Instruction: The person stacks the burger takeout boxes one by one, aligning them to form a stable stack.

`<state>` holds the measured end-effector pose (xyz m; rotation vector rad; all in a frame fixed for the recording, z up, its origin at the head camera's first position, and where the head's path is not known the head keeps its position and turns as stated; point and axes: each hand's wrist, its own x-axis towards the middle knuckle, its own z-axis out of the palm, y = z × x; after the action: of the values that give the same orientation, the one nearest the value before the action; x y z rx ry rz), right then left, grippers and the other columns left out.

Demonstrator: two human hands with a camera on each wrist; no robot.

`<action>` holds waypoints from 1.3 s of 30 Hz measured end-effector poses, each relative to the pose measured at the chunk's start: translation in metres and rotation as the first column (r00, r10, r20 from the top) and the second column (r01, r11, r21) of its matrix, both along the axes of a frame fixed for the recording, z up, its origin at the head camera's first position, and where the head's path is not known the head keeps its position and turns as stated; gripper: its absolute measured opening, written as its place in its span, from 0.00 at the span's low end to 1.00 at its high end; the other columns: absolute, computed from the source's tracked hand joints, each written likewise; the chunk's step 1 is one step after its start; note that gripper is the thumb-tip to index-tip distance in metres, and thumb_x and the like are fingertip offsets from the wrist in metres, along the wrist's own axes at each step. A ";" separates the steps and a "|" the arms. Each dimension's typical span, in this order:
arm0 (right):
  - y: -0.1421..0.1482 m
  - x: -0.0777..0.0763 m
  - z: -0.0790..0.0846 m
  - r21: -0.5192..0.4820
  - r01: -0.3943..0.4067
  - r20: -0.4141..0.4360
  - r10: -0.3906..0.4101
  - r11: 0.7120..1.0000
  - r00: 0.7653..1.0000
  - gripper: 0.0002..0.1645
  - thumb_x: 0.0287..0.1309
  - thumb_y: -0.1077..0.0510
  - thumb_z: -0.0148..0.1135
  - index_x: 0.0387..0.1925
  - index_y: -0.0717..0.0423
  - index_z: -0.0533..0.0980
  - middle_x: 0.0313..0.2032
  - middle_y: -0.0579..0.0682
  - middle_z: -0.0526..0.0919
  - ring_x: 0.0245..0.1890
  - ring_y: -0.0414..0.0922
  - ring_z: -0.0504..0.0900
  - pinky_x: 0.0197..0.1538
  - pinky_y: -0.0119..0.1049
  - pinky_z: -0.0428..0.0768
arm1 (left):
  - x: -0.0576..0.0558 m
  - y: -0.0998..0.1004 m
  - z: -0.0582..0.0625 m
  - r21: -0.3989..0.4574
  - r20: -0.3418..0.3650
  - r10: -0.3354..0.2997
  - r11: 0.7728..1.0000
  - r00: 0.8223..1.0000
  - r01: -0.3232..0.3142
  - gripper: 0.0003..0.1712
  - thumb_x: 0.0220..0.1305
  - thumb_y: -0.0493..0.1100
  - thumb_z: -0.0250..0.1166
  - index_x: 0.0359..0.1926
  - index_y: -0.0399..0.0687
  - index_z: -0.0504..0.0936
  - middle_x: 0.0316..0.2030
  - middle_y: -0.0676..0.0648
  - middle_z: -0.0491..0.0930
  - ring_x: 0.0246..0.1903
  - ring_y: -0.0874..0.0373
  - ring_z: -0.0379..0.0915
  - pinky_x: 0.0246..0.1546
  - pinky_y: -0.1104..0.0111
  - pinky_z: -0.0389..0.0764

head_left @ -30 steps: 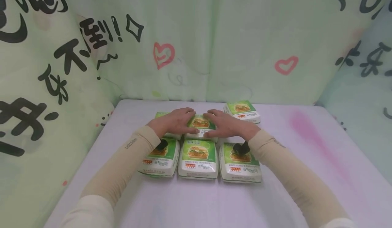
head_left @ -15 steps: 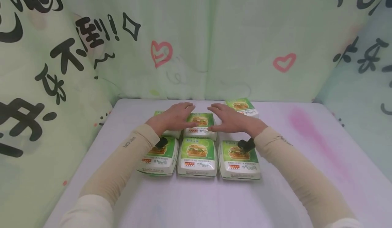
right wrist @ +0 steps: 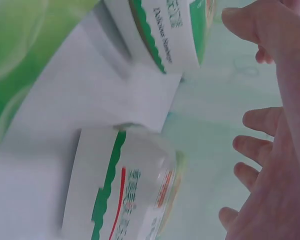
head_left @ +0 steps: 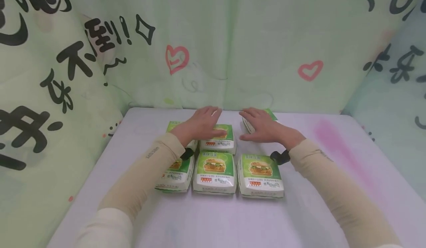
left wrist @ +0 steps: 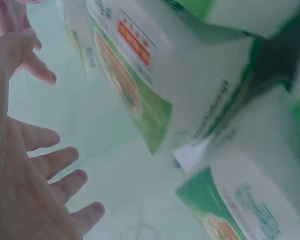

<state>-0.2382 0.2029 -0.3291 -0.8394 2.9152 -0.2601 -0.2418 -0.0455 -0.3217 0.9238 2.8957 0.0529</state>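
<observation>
Green and white burger packs, each printed with a burger picture, stand in two rows on the table. My left hand (head_left: pixel 201 124) hovers above the back row, fingers extended, overlapping the back left pack (head_left: pixel 175 126) and the back middle pack (head_left: pixel 219 144). Over to the right, my right hand (head_left: pixel 266 127) hides most of the back right pack (head_left: pixel 270 114). In the right wrist view its spread fingertips (right wrist: pixel 252 147) stand apart from a pack (right wrist: pixel 135 190). The left wrist view shows bare space between my left fingers (left wrist: pixel 65 162) and a pack (left wrist: pixel 140 65).
A front row holds the left pack (head_left: pixel 176 181), the middle pack (head_left: pixel 214 172) and the right pack (head_left: pixel 261 176). A pale cloth covers the table (head_left: pixel 213 222). Green printed curtains (head_left: pixel 266 48) rise behind its back edge and along both sides.
My right hand has moved right, from beside the back middle pack to over the back right one. My left hand lifted and shifted slightly right. The packs stay in place.
</observation>
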 end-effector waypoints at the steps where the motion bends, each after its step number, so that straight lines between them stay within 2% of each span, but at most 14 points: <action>1: 0.003 0.000 -0.001 0.013 0.004 -0.005 -0.004 1.000 1.000 0.53 0.58 0.39 0.64 0.76 0.59 0.54 0.76 0.62 0.53 0.76 0.64 0.49 0.74 0.65 0.50 | 0.000 0.003 0.000 -0.013 0.002 0.000 1.000 1.000 0.000 0.51 0.69 0.69 0.51 0.78 0.40 0.47 0.77 0.39 0.52 0.77 0.44 0.46 0.76 0.52 0.52; 6: 0.020 -0.003 -0.002 0.046 0.053 0.020 -0.053 0.998 0.998 0.54 0.58 0.39 0.63 0.76 0.61 0.52 0.76 0.63 0.50 0.76 0.65 0.45 0.74 0.68 0.44 | -0.002 0.017 -0.003 -0.060 -0.005 -0.015 0.998 1.000 0.015 0.52 0.69 0.71 0.48 0.78 0.42 0.46 0.77 0.40 0.49 0.77 0.44 0.43 0.76 0.50 0.51; 12: 0.040 -0.010 -0.006 0.076 0.115 0.049 -0.118 0.990 0.992 0.56 0.57 0.39 0.65 0.76 0.61 0.51 0.77 0.64 0.48 0.76 0.66 0.45 0.73 0.70 0.43 | -0.004 0.038 -0.003 -0.052 0.022 -0.031 0.998 0.999 0.032 0.54 0.68 0.73 0.47 0.78 0.42 0.45 0.77 0.40 0.48 0.77 0.43 0.43 0.76 0.47 0.51; 17: 0.048 -0.010 -0.011 0.069 0.128 0.065 -0.132 0.989 0.989 0.57 0.56 0.41 0.67 0.76 0.62 0.50 0.77 0.64 0.45 0.75 0.67 0.45 0.72 0.71 0.42 | -0.004 0.058 -0.002 -0.061 0.036 -0.037 0.997 0.999 0.039 0.53 0.68 0.73 0.48 0.78 0.42 0.46 0.77 0.41 0.49 0.77 0.44 0.44 0.75 0.48 0.54; 24: 0.052 -0.012 -0.012 0.084 0.131 0.061 -0.136 0.988 0.989 0.59 0.56 0.43 0.67 0.77 0.62 0.47 0.77 0.65 0.43 0.75 0.67 0.44 0.72 0.71 0.43 | -0.006 0.080 0.001 -0.093 -0.007 -0.036 0.995 0.999 0.035 0.53 0.67 0.73 0.50 0.77 0.41 0.49 0.76 0.40 0.52 0.76 0.44 0.49 0.73 0.50 0.59; 32: 0.051 -0.022 -0.018 0.129 0.147 0.048 -0.154 0.981 0.987 0.61 0.54 0.44 0.71 0.77 0.62 0.46 0.77 0.66 0.44 0.74 0.68 0.47 0.72 0.71 0.46 | -0.014 0.088 -0.002 -0.101 0.005 0.006 0.995 1.000 -0.005 0.54 0.65 0.74 0.51 0.77 0.43 0.51 0.76 0.41 0.54 0.75 0.46 0.50 0.73 0.50 0.61; 39: 0.052 -0.025 -0.023 0.095 0.143 0.095 -0.152 0.985 0.984 0.61 0.54 0.48 0.72 0.77 0.61 0.46 0.76 0.67 0.44 0.74 0.69 0.46 0.74 0.67 0.49 | -0.018 0.091 -0.002 -0.069 0.059 0.048 0.997 0.997 -0.044 0.55 0.64 0.72 0.56 0.76 0.42 0.51 0.76 0.41 0.54 0.76 0.45 0.49 0.74 0.49 0.57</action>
<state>-0.2635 0.2549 -0.3526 -0.5796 2.8724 -0.1785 -0.2595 0.0454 -0.3240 0.8298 2.8438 -0.0137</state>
